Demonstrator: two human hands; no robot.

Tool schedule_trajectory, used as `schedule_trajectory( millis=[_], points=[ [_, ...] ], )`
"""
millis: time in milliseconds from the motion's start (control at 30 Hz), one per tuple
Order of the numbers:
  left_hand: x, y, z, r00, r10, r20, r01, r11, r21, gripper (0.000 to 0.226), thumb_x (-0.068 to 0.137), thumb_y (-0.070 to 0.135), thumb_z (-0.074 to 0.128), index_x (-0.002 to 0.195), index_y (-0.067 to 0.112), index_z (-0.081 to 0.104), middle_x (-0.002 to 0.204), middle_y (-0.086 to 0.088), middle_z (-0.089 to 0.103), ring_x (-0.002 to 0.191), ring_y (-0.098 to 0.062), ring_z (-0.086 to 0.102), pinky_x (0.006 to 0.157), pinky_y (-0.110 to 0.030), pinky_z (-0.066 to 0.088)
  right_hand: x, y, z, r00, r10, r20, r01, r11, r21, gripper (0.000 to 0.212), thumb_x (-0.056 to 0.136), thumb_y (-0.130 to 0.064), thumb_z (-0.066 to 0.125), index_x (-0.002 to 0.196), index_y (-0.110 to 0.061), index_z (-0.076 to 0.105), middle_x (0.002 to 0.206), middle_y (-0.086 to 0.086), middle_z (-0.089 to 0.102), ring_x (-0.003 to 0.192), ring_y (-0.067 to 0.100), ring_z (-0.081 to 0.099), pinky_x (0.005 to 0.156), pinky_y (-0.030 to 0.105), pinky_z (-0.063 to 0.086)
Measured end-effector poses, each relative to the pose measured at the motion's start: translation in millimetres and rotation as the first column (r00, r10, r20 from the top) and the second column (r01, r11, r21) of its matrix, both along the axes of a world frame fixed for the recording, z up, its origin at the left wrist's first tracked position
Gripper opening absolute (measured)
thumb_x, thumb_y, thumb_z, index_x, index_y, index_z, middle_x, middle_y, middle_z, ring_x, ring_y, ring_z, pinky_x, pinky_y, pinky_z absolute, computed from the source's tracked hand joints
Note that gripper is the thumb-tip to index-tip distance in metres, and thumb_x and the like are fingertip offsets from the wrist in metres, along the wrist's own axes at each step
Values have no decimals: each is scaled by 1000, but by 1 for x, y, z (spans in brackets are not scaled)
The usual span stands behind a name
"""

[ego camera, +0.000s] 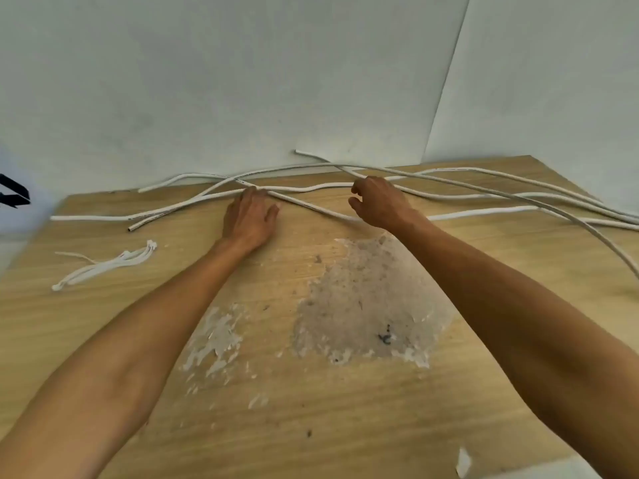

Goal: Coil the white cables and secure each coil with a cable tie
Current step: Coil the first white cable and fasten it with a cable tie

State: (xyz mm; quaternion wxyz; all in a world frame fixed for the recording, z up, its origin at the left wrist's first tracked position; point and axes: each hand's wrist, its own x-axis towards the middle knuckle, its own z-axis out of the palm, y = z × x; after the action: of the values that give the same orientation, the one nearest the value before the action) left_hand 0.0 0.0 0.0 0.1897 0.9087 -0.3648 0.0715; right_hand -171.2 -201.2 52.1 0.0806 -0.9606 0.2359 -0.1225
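Several long white cables [449,181] lie uncoiled and crossing one another along the far edge of the wooden table [345,426], some running off its right side. My left hand [249,216] lies flat, fingers straight, its fingertips touching the cables where they cross. My right hand [378,202] hovers over a cable just right of the crossing, fingers loosely curled with nothing held. A small bundle of white cable ties [107,266] rests on the table at the left, apart from both hands.
The table stands in a corner against pale walls [242,81]. Its veneer is worn away in a large grey patch [370,299] at the middle. A dark object [14,193] shows at the far left edge, off the table.
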Motion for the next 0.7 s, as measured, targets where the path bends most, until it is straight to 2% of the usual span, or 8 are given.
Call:
schedule_trajectory(
  millis=[133,300,500,600,700],
  points=[
    [45,-11,0,996,89,-14,-90,994,-65,51,104,36,41,145,6,43,152,-18,40,140,-37,35,114,-48,32,16,-6,-3,1000,-1,-20,1,1000,-8,36,97,-31,54,127,-13,61,128,10,62,117,29,58,88,43,52],
    [76,-29,0,989,131,75,-125,989,-77,41,103,25,43,137,3,50,136,-21,53,126,-39,46,107,-46,36,38,-10,-12,1000,24,-20,-24,1000,-9,36,96,-33,56,126,-14,62,125,9,64,114,29,59,88,47,53],
    [106,-44,6,979,205,-6,-205,972,-115,28,99,14,52,120,7,69,123,-20,62,120,-38,48,101,-42,40,55,-6,-20,998,56,2,-56,998,-27,35,96,-32,57,125,-13,62,124,9,64,112,28,61,85,44,54],
    [105,-47,10,979,196,61,-188,975,-121,24,100,14,52,113,8,71,116,-18,62,115,-37,50,95,-45,40,59,-3,-21,998,66,-1,-66,997,-33,35,97,-32,57,124,-12,63,122,10,63,110,29,60,84,44,54],
    [96,-45,18,976,175,128,-149,970,-191,20,102,18,50,115,13,65,116,-14,61,113,-35,52,89,-45,42,60,1,-15,998,65,24,-64,997,-41,33,97,-31,55,122,-10,63,121,11,63,111,30,59,82,43,53]
  ],
)
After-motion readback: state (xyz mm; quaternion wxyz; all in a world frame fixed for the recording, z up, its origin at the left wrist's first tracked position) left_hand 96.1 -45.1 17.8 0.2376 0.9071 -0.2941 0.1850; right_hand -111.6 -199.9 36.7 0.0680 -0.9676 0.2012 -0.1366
